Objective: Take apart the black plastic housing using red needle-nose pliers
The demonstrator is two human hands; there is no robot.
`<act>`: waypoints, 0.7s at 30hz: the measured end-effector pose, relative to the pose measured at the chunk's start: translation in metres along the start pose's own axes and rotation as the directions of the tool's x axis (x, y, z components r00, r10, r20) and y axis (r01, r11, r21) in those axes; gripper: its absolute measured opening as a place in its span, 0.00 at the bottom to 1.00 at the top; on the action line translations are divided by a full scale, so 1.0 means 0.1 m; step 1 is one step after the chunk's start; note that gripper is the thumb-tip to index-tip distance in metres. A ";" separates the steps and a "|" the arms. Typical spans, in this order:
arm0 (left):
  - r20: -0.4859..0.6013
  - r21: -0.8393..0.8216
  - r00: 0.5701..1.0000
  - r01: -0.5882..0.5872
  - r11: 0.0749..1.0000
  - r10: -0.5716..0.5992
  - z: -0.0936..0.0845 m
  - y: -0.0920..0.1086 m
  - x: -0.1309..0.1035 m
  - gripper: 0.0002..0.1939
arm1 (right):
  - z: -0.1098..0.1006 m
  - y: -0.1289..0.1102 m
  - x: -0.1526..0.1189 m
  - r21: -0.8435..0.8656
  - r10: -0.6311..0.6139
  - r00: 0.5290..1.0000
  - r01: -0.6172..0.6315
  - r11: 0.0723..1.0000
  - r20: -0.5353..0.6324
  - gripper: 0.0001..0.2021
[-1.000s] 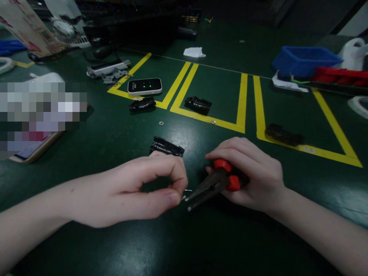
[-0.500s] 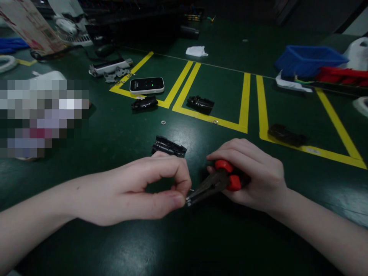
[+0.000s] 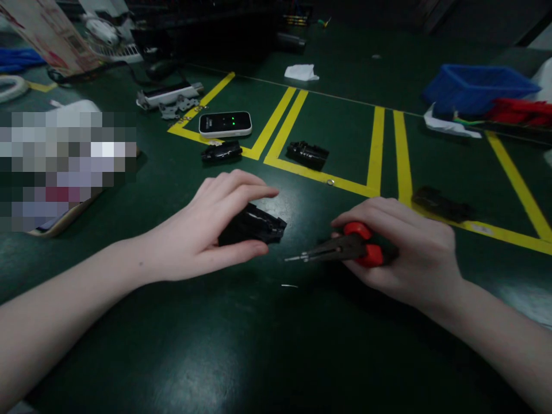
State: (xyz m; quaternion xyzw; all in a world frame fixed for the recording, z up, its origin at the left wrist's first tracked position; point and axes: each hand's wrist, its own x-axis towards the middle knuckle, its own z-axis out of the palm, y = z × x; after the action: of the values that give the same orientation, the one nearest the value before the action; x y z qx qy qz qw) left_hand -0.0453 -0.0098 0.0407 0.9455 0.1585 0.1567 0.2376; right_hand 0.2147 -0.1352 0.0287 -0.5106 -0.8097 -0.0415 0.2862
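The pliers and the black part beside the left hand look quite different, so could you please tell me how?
The pliers have red handles, while the black part shows no red. The pliers taper to thin tips; the black part is blunt and chunky. The pliers are held in the right hand, whereas the black part sits between the left hand's spread fingers and thumb. Both are partly hidden.

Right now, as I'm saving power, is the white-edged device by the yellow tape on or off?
On: the device shows green lights glowing.
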 end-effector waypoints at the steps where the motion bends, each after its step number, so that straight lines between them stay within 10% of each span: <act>1: 0.037 0.098 0.999 -0.011 0.995 0.008 0.02 -0.06 0.01 0.33 | 0.00 0.02 0.00 -0.006 -0.003 1.000 0.003 1.000 -0.001 0.07; 5: 0.166 0.187 0.986 -0.031 0.982 -0.001 0.07 -0.15 0.04 0.25 | 0.01 0.07 0.00 -0.056 0.011 0.999 -0.009 0.998 0.036 0.07; 21: 0.094 -0.010 0.995 -0.031 0.999 0.031 0.04 0.14 -0.07 0.18 | -0.07 0.03 0.02 -0.205 -0.031 0.998 0.041 0.978 0.056 0.06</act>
State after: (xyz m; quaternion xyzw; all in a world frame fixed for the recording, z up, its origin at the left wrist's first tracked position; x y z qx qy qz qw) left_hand -0.0465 -0.0257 0.0425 0.9531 0.1319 0.1165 0.2462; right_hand 0.2191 -0.1349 0.0346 -0.5237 -0.8174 -0.1171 0.2095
